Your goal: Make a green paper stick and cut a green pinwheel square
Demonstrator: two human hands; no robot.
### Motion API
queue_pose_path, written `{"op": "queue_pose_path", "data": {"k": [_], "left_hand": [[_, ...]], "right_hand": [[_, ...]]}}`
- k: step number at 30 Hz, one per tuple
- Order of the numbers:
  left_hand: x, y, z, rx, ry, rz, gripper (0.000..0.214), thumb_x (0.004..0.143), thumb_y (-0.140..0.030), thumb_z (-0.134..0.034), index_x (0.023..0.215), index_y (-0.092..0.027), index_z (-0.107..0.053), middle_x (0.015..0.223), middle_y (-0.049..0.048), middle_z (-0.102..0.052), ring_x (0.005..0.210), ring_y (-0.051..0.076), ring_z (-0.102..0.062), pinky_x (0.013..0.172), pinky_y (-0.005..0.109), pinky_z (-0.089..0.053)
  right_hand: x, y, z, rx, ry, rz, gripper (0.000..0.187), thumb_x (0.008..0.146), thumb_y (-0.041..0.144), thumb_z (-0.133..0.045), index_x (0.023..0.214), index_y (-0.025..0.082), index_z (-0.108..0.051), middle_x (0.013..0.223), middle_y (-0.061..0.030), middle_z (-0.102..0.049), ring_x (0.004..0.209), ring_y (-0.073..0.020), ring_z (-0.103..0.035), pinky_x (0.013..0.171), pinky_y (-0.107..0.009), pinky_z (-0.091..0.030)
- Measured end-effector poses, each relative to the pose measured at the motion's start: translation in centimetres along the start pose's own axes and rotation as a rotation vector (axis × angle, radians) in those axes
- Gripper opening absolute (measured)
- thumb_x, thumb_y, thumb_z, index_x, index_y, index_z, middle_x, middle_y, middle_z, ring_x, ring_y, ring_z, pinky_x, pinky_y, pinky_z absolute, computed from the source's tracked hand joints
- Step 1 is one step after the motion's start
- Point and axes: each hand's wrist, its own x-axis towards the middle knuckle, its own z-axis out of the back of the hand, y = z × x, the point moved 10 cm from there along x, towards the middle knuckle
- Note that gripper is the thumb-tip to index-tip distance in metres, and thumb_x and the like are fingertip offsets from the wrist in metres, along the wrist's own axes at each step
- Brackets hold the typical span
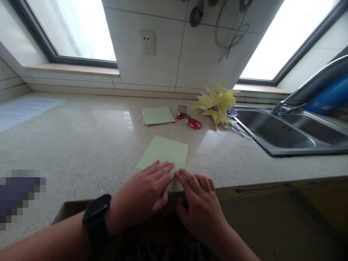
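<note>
A pale green square sheet of paper [169, 149] lies on the countertop near its front edge, turned at an angle. My left hand [145, 188] rests on the near part of the sheet, its fingers stretched out and the thumb apart. At the near corner, the fingertips of my right hand [199, 197] touch the paper next to my left fingertips. The right index finger is extended, the other fingers bend a little, and the thumb hangs apart below the counter edge. Both hands cover that near corner, so any fold there is hidden.
Behind the sheet are a stack of coloured paper [159, 115], red-handled scissors [194, 124], a tape roll [184, 121] and a small red-and-dark packet [182, 111]. Yellow paper pinwheels [219, 99] lie beside the steel sink [272, 150]. A printed sheet [24, 108] is far left.
</note>
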Motion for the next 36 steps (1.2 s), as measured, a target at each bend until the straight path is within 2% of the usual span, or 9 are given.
{"op": "queue_pose_path", "data": {"k": [5, 11, 16, 20, 26, 31, 34, 36], "left_hand": [[0.0, 0.3, -0.1, -0.015, 0.000, 0.014, 0.038, 0.095, -0.018, -0.051, 0.133, -0.015, -0.057, 0.152, 0.0125, -0.052, 0.143, 0.025, -0.045, 0.123, 0.047, -0.033], [-0.3, 0.8, 0.2, -0.065, -0.033, 0.048, 0.048, 0.094, -0.022, -0.053, 0.140, -0.010, -0.045, 0.150, 0.0175, -0.052, 0.142, 0.028, -0.047, 0.121, 0.048, -0.038], [-0.6, 1.1, 0.0, -0.094, -0.031, 0.064, 0.056, 0.094, -0.023, -0.053, 0.147, -0.013, -0.037, 0.151, 0.0170, -0.051, 0.143, 0.030, -0.045, 0.120, 0.050, -0.038], [-0.5, 1.2, -0.1, -0.103, -0.017, 0.073, 0.057, 0.093, -0.023, -0.054, 0.147, -0.012, -0.036, 0.151, 0.0177, -0.050, 0.143, 0.030, -0.045, 0.120, 0.051, -0.038], [-0.4, 1.1, 0.2, -0.129, -0.025, 0.076, 0.059, 0.092, -0.022, -0.055, 0.147, -0.012, -0.035, 0.151, 0.0173, -0.051, 0.142, 0.028, -0.045, 0.120, 0.048, -0.039], [-0.3, 1.3, 0.2, -0.136, -0.037, 0.076, 0.060, 0.092, -0.022, -0.055, 0.148, -0.013, -0.034, 0.150, 0.0178, -0.052, 0.142, 0.028, -0.046, 0.118, 0.048, -0.040], [-0.3, 1.2, 0.1, -0.114, -0.040, 0.064, 0.060, 0.092, -0.021, -0.055, 0.147, -0.011, -0.034, 0.152, 0.0183, -0.050, 0.144, 0.028, -0.044, 0.121, 0.050, -0.037], [-0.2, 0.8, 0.1, -0.098, -0.033, 0.025, 0.060, 0.092, -0.020, -0.054, 0.147, -0.011, -0.034, 0.153, 0.0175, -0.049, 0.146, 0.026, -0.042, 0.125, 0.050, -0.029]], "right_hand": [[-0.2, 0.5, 0.1, -0.001, -0.041, 0.061, 0.048, 0.091, 0.019, -0.060, 0.139, 0.018, -0.055, 0.140, -0.0047, -0.063, 0.111, -0.0271, -0.051, 0.099, -0.046, -0.034], [-0.1, 0.5, 0.0, -0.034, -0.028, 0.046, 0.055, 0.088, 0.023, -0.063, 0.142, 0.016, -0.053, 0.141, -0.0055, -0.063, 0.108, -0.0283, -0.050, 0.098, -0.047, -0.035], [0.2, 0.6, 0.0, -0.065, -0.011, 0.033, 0.059, 0.086, 0.025, -0.063, 0.143, 0.018, -0.053, 0.141, -0.0046, -0.062, 0.101, -0.0281, -0.051, 0.095, -0.048, -0.036], [0.4, 0.6, -0.3, -0.066, 0.020, 0.025, 0.062, 0.085, 0.026, -0.064, 0.145, 0.018, -0.051, 0.144, -0.0042, -0.059, 0.104, -0.0285, -0.050, 0.096, -0.049, -0.036], [0.8, 0.5, -1.1, -0.053, 0.062, -0.003, 0.073, 0.080, 0.034, -0.069, 0.148, 0.017, -0.048, 0.140, -0.0085, -0.060, 0.111, -0.0319, -0.049, 0.100, -0.051, -0.034], [1.0, 0.7, -1.0, -0.068, 0.051, 0.011, 0.070, 0.081, 0.035, -0.068, 0.147, 0.017, -0.048, 0.138, -0.0070, -0.062, 0.107, -0.0312, -0.049, 0.096, -0.051, -0.034], [0.9, 0.9, -0.8, -0.069, 0.029, 0.031, 0.071, 0.082, 0.033, -0.066, 0.148, 0.016, -0.045, 0.141, -0.0068, -0.061, 0.108, -0.0305, -0.049, 0.097, -0.051, -0.034], [0.7, 0.9, -0.7, -0.065, 0.019, 0.035, 0.071, 0.083, 0.032, -0.066, 0.149, 0.016, -0.045, 0.143, -0.0072, -0.060, 0.111, -0.0306, -0.049, 0.099, -0.051, -0.033]]}}
